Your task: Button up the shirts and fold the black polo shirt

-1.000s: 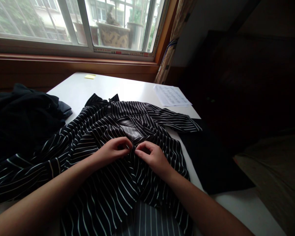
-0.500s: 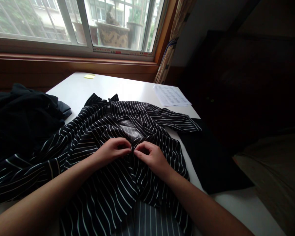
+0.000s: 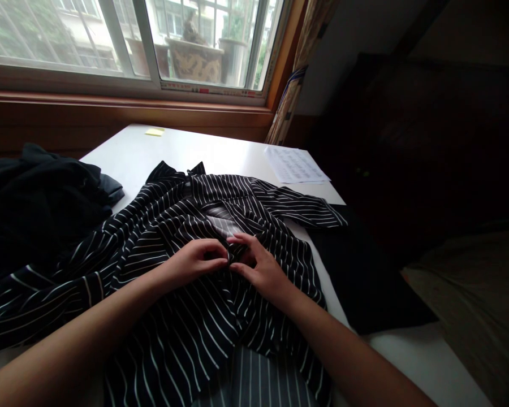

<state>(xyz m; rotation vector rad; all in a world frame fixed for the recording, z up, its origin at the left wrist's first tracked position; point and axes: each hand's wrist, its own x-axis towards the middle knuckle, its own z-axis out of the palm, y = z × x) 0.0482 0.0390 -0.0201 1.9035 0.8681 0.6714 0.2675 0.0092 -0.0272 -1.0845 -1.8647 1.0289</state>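
Black shirt [image 3: 186,322] lies on the table [image 3: 186,148] toward six o'clock, left hand [image 3: 197,260] pinching its front edge, right hand [image 3: 263,274] at that pinch's three o'clock, fingers parted; working the edge seems in hand, calling for a right-hand pinch.

A hand could pass along the far strip of the table [image 3: 207,148] — between the yellow note [image 3: 154,132] and flat papers [image 3: 297,165]. Heaped dark clothing [image 3: 42,198] blocks the left; left hand [image 3: 195,259] and right hand [image 3: 263,270] nearly meet — scant room between.
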